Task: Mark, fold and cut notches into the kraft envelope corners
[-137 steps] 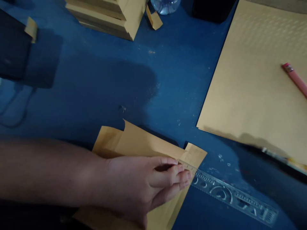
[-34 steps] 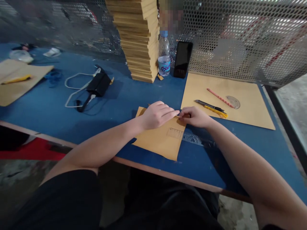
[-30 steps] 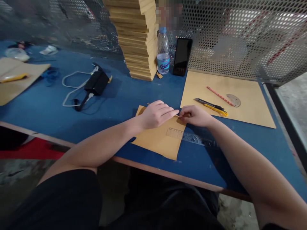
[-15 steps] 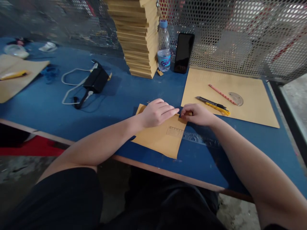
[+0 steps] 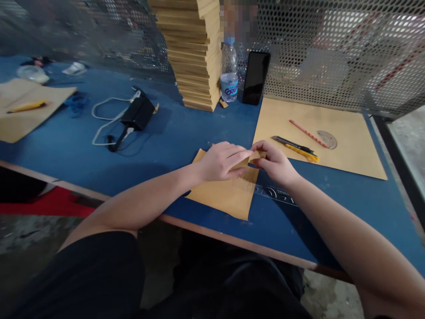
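A folded piece of brown kraft paper (image 5: 226, 195) lies near the front edge of the blue table (image 5: 186, 128). My left hand (image 5: 221, 160) rests on its upper part with the fingers pinching a raised flap. My right hand (image 5: 274, 163) pinches the same flap at the paper's right corner, fingertips almost meeting those of the left. A clear plastic ruler (image 5: 275, 193) lies just below my right hand, partly under the paper's edge.
A large brown sheet (image 5: 345, 146) at the right carries a yellow utility knife (image 5: 295, 148), a pink pencil (image 5: 307, 133) and a protractor (image 5: 327, 139). Behind stand a tall stack of brown envelopes (image 5: 195, 57), a water bottle (image 5: 229, 71), a phone (image 5: 255, 77); a black charger with cable (image 5: 134, 116) lies left.
Both hands have lifted the paper's top right flap off the table; half a second ago they pressed it flat. The view shifted slightly.
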Available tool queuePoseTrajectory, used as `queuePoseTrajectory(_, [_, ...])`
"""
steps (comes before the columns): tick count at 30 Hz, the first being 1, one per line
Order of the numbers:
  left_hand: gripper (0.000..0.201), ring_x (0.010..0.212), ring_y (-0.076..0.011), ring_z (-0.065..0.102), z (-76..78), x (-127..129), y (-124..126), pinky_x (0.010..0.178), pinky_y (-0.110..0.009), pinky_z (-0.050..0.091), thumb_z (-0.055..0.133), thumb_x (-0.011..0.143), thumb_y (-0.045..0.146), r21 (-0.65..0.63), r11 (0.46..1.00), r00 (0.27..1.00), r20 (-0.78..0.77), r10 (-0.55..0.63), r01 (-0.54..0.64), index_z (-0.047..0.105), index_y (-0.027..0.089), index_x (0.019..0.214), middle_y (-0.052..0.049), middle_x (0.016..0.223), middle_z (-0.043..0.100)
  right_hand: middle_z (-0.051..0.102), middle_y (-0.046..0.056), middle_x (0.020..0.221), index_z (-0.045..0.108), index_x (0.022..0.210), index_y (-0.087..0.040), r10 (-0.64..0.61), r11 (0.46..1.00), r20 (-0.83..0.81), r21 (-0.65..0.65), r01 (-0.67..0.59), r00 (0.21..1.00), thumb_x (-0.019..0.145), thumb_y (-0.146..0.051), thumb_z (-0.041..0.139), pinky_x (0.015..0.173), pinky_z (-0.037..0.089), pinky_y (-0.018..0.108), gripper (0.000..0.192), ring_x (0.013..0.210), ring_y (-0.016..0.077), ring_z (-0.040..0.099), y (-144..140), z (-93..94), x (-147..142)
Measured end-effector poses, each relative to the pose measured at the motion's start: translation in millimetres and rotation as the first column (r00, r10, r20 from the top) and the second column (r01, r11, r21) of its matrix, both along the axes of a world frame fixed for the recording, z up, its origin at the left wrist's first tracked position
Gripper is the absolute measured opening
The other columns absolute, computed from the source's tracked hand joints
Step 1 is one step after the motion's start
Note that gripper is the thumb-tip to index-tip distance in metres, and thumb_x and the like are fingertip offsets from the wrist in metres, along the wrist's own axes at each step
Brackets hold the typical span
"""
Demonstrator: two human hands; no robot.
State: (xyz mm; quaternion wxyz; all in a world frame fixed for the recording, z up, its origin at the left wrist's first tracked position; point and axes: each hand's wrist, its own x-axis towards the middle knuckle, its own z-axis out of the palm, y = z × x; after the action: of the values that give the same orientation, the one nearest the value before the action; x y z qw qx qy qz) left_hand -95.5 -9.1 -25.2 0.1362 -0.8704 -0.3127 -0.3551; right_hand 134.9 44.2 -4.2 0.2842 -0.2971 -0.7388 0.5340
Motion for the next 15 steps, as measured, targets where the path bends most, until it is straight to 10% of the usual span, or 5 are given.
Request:
queuePoseTrajectory(8, [0.020, 0.091, -0.0148, 0.080, -2.7, -3, -2, 0.077, -0.024, 0.060, 0.060, 0.110, 0.036, -0.099, 0.992, 0.991, 0.113, -0.073, 0.084, 0.075, 0.023, 0.112, -0.006, 0.106, 0.082, 0.056, -0.002, 0.084, 0.054, 0.123, -0.026, 0.024, 0.999, -0.007, 0.044, -0.023, 1.000, 0.088, -0.029, 0.068, 0.059, 0.039, 0.031, 0.038, 0.067, 0.0141, 0.052, -12, -2.9, -3])
queuePoseTrajectory(15, [0.021, 0.085, -0.0176, 0.076, -1.8, -75, 35, 0.083, -0.031, 0.061, 0.070, 0.102, 0.040, -0.298, 0.918, 0.902, 0.263, 0.343, -0.263, 0.079, 0.020, 0.102, -0.008, 0.102, 0.083, 0.060, 0.000, 0.079, 0.059, 0.098, -0.024, -0.135, 0.977, 0.025, 0.168, 0.129, 0.991, 0.095, -0.033, 0.058, 0.066, 0.043, 0.034, 0.009, 0.069, 0.0155, 0.054, 4, -19.4, 7])
